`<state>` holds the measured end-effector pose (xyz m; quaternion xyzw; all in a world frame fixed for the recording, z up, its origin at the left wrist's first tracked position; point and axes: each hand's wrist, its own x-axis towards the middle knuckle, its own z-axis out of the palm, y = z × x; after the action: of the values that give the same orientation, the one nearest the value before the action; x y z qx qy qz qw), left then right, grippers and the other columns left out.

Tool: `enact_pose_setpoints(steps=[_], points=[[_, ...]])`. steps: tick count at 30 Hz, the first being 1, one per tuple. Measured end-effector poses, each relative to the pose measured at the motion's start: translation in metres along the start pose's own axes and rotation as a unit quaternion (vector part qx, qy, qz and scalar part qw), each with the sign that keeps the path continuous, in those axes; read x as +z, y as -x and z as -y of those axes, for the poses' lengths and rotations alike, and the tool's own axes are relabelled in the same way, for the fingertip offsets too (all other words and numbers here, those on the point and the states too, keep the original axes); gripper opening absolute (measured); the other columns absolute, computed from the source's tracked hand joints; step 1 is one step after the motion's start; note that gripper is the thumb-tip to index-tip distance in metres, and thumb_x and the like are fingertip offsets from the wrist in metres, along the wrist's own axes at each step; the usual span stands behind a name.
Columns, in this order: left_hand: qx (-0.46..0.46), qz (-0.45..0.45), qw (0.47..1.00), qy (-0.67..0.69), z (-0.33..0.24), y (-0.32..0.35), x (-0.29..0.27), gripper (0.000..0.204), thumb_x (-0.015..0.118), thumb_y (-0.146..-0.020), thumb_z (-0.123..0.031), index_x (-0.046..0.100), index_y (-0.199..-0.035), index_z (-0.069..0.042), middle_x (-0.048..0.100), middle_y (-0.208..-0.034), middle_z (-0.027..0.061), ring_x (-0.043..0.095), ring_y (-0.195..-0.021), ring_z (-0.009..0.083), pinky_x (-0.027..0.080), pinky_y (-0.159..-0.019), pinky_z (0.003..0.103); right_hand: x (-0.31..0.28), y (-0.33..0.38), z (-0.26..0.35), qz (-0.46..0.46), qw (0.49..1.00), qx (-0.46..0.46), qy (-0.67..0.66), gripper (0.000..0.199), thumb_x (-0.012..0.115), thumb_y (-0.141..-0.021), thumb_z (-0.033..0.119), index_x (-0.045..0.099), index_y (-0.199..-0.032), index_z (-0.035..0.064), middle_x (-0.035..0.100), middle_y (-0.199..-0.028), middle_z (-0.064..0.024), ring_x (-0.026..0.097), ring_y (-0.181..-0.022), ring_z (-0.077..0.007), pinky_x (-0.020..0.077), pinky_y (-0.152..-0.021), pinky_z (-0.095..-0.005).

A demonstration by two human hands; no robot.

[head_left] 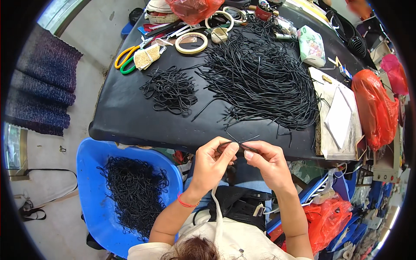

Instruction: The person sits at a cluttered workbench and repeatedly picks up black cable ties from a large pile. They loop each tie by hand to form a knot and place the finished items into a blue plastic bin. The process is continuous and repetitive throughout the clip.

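Note:
Between my two hands, at the table's near edge, is a thin black cord (237, 142) with its ends crossing and sticking out beyond the fingers. My left hand (215, 159) pinches it between thumb and forefinger. The thumb and finger of my right hand (268, 160) grip the same cord just to the right. Beyond them a large heap of loose black cords (264, 80) covers the middle of the table. A smaller pile of looped black cords (170, 90) lies to its left. Down at the left, a blue plastic tub (91, 182) holds many looped black cords (134, 190).
On the black-covered table (125, 115) lie scissors (126, 59) with orange and green handles and rolls of tape (191, 43). A tissue pack (311, 47), a worn board (323, 86) and a red plastic bag (375, 108) are at the right. A black bag (238, 201) rests at my lap.

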<state>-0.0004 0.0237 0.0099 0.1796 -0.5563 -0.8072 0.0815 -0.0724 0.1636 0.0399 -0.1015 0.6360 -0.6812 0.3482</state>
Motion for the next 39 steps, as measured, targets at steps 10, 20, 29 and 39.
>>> enact_pose_setpoints(steps=[10, 20, 29, 39], points=[[-0.042, 0.040, 0.981, 0.184, -0.014, -0.010, 0.004, 0.023, 0.052, -0.092, -0.018, 0.058, -0.105, 0.000, 0.064, -0.091, 0.0088, 0.062, -0.080, 0.0133, 0.050, -0.069, 0.025, 0.027, 0.006, -0.009, -0.019, 0.996, 0.002, -0.083, 0.019, 0.060, -0.087, 0.015, 0.061, -0.099, 0.0002, 0.059, -0.078, 0.0004, 0.053, -0.070, -0.0054, 0.0426, -0.062, -0.0200], [-0.083, 0.140, 0.984, 0.075, -0.031, -0.002, -0.008, 0.020, 0.054, -0.091, -0.015, 0.062, -0.096, 0.003, 0.064, -0.084, 0.0066, 0.059, -0.071, 0.0091, 0.049, -0.067, 0.022, 0.012, -0.019, 0.012, 0.037, 0.993, -0.101, 0.046, 0.017, 0.054, -0.091, 0.014, 0.059, -0.099, 0.0005, 0.058, -0.089, -0.0035, 0.052, -0.069, -0.0050, 0.0426, -0.056, -0.0191], [-0.094, 0.125, 0.982, 0.103, -0.026, 0.003, -0.006, 0.021, 0.052, -0.091, -0.015, 0.062, -0.096, 0.004, 0.063, -0.084, 0.0066, 0.059, -0.073, 0.0095, 0.050, -0.068, 0.023, 0.018, -0.023, 0.006, -0.012, 1.000, 0.000, -0.006, 0.026, 0.047, -0.095, 0.026, 0.053, -0.083, 0.0029, 0.051, -0.065, 0.0021, 0.045, -0.052, -0.0009, 0.0386, -0.045, -0.0156], [-0.092, 0.120, 0.983, 0.106, -0.015, 0.004, -0.006, 0.020, 0.053, -0.091, -0.014, 0.062, -0.097, 0.002, 0.062, -0.085, 0.0050, 0.059, -0.075, 0.0094, 0.050, -0.070, 0.023, 0.016, -0.030, 0.000, -0.018, 0.997, 0.039, -0.064, 0.028, 0.049, -0.093, 0.029, 0.056, -0.084, 0.0032, 0.052, -0.067, 0.0017, 0.044, -0.054, -0.0017, 0.0405, -0.045, -0.0173]])
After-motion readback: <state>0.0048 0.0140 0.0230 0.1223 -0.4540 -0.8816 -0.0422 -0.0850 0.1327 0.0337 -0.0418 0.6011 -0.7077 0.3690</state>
